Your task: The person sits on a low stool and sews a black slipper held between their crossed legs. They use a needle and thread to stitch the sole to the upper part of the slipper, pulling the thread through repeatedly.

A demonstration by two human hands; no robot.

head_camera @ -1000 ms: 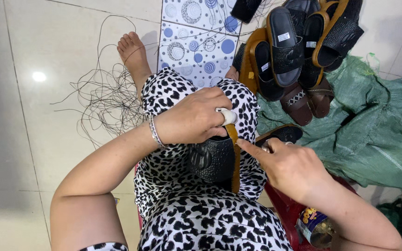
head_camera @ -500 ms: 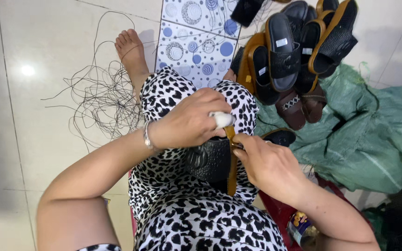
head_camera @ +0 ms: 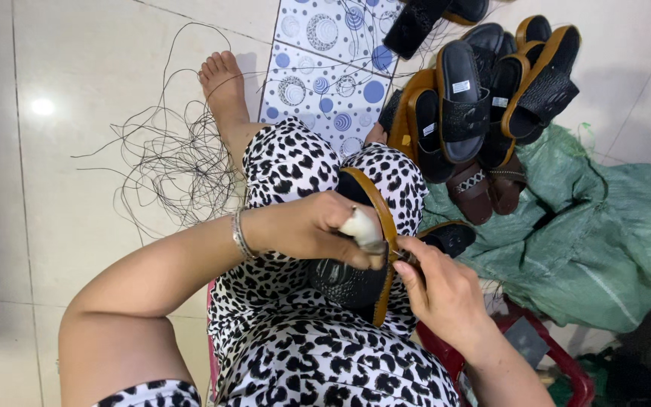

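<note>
Head view: the left hand (head_camera: 318, 226) is curled around a tan-soled sandal (head_camera: 371, 249) standing on edge in the lap, fingers wrapped over its black strap, with one finger bound in white tape (head_camera: 361, 228) pressed against the sole's rim. A bracelet (head_camera: 241, 234) sits on that wrist. The right hand (head_camera: 446, 294) comes in from the other side, its fingers pinched shut on the sole's edge just beside the taped finger; whatever small thing it pinches is too hidden to tell. The sandal rests on the knees, against black-and-white spotted trousers (head_camera: 303, 354).

On the tiled floor (head_camera: 69, 173) to the left lies a loose tangle of black thread (head_camera: 175, 166), near a bare foot (head_camera: 224, 87). Ahead and to the right is a pile of sandals (head_camera: 476, 105), black and brown, leaning on one another. Below them spreads a green sack (head_camera: 604, 241). A red stool (head_camera: 559, 362) edge shows by the right forearm.
</note>
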